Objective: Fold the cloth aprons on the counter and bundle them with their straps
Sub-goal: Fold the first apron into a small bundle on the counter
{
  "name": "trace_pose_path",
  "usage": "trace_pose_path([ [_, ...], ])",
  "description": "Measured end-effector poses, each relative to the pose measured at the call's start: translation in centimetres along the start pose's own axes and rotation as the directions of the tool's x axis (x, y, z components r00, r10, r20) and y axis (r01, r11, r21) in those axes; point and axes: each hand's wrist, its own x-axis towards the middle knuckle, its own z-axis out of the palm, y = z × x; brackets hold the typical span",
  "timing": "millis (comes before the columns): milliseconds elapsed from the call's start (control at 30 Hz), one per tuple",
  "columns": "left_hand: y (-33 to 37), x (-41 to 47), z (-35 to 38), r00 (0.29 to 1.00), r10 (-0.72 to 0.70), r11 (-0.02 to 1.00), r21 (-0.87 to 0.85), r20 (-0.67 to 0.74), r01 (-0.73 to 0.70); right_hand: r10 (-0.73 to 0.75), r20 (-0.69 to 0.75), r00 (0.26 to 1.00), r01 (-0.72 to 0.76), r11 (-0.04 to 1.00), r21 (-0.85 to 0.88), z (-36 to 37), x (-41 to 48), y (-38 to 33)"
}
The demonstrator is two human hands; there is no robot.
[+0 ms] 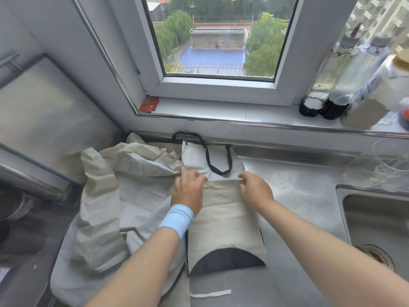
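Crumpled aprons (104,196): heaped on the worktop (298,196), left of both hands.
Left hand (188,192): laid on the fold edge, fingers bent; pinching or pressing cannot be told.
Folded apron (223,224): laid flat mid-worktop, black strap (218,160) looped across its far part.
Right hand (255,188): fold edge is pinched by curled fingers.
Sink (376,218): set at far right.

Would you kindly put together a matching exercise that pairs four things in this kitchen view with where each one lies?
Things:
1. black strap
2. red packet
3. white strap
4. sink

Places:
A. set into the right of the counter
B. left corner of the windowsill
C. on the far end of the folded apron
D. near edge of the counter

Pairs: 1-C, 2-B, 3-D, 4-A
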Motion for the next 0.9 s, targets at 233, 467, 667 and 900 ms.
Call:
trace_pose_path([
  [233, 1.0, -5.9, 1.6, 0.748, 0.0, 0.984, 0.131, 0.664, -0.117, -0.396, 0.102, 0.913, 0.409, 0.883, -0.232, 1.7, -5.3, 1.8],
  [467, 2.8, -8.9, -0.8, 0.877, 0.106, 0.993, -0.009, 0.469, -0.115, -0.428, 0.425, 0.798, 0.576, 0.749, -0.327, 2.3, -12.5, 1.8],
  [667, 4.1, -13.6, -0.3, 0.744, 0.135, 0.985, -0.009, 0.655, -0.17, -0.316, 0.468, 0.826, 0.554, 0.61, -0.567, 3.6, -15.8, 3.2],
  [900, 3.8, -16.7, 0.2, 0.699, 0.037, 0.963, 0.16, 0.714, -0.215, -0.185, 0.451, 0.873, 0.482, 0.47, -0.74, 5.0, -16.8, 2.9],
])
